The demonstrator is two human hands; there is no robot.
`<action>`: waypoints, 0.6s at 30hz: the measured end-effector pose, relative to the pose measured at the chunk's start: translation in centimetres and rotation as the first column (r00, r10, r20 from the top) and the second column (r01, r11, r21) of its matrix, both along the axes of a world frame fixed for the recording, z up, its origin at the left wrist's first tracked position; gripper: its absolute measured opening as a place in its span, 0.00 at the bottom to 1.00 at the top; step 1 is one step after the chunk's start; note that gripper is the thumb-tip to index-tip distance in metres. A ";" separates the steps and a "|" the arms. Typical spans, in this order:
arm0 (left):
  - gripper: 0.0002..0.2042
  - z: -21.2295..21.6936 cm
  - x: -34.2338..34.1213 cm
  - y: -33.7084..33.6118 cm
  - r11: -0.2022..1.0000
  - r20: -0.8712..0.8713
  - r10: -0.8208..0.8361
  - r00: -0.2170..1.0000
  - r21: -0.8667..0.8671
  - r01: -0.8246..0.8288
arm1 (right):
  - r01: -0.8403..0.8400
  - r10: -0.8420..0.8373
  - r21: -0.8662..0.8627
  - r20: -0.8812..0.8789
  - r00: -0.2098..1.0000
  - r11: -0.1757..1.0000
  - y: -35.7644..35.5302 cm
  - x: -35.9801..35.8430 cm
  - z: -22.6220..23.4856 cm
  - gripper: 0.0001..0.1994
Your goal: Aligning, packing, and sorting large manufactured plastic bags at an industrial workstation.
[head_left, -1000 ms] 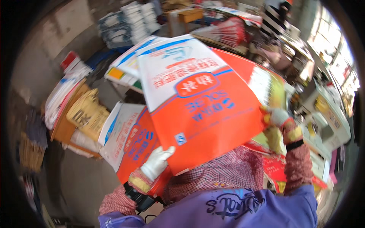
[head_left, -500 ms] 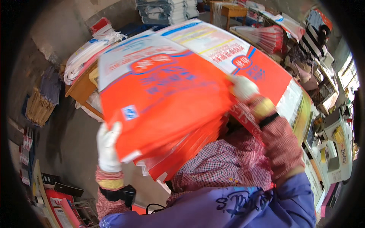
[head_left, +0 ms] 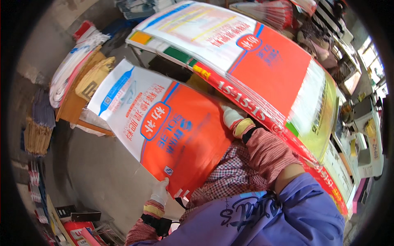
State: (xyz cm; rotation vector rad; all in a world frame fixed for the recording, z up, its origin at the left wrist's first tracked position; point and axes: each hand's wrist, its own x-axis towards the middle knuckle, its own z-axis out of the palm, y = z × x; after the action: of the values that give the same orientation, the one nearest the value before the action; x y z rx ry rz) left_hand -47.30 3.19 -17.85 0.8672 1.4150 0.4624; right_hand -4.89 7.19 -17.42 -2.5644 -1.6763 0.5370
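A flat red and white printed sack (head_left: 180, 151) lies slanted over my lap. Its white end points up and left, and its red end sits near my checked apron (head_left: 223, 170). My left hand (head_left: 159, 192), in a white glove, pinches the sack's lower left edge with the thumb on top. On the opposite edge my right hand (head_left: 232, 117), also gloved, is closed on the sack, its fingertips partly hidden. Beyond it lies a stack of similar sacks (head_left: 266, 61) on a work table, the top one flat with its printed face up.
At the left stands a wooden stand (head_left: 78, 88) with white and yellow sacks on it. Bundled sacks (head_left: 39, 123) lean by the wall. A pale machine (head_left: 369, 153) is at the right, and a person in a striped top (head_left: 328, 18) is at the far right.
The sack has swung down and toward me, off the front of the stack, which now shows. Both hands have come lower with it, the left one moving right.
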 end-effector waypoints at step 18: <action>0.11 0.9 2.6 0.3 0.992 -0.158 0.018 0.987 0.129 0.002 | 0.128 0.636 -0.762 0.421 -0.647 0.635 -5.3 2.7 -2.5 0.20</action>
State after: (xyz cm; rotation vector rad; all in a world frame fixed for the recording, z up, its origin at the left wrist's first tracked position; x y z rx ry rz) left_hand -44.72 3.47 -16.90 1.0208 1.5476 0.5038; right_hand -2.22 1.90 -19.92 -1.5805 -2.9931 -3.2273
